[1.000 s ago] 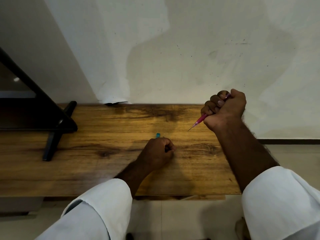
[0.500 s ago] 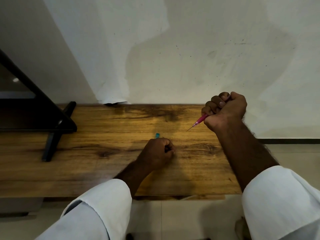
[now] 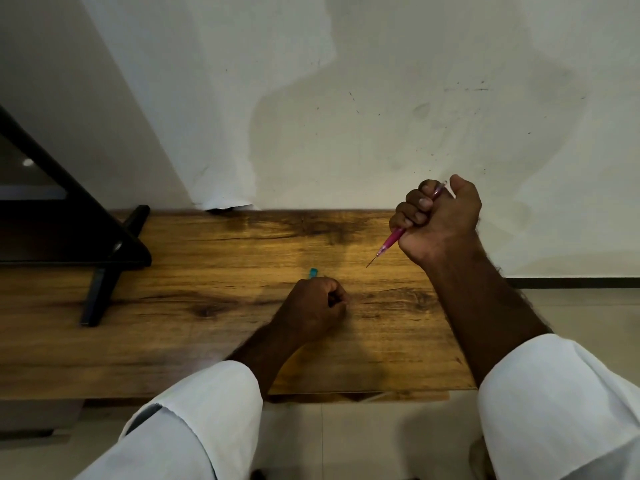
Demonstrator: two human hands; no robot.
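Note:
My right hand (image 3: 438,220) is raised above the far right of the wooden table (image 3: 207,341) and grips a pink pen-like tool (image 3: 391,242) in its fist. The thin dark tip points down and to the left. My left hand (image 3: 315,306) rests on the table's middle with its fingers curled round a small teal object (image 3: 313,273), of which only the far end shows past the knuckles.
A black stand (image 3: 104,271) with a slanted leg sits on the table's left part. A white wall rises right behind the table. The table's near edge and a tiled floor (image 3: 381,441) lie in front of me.
My right hand with the pink tool has shifted slightly down and back; the left hand has stayed put.

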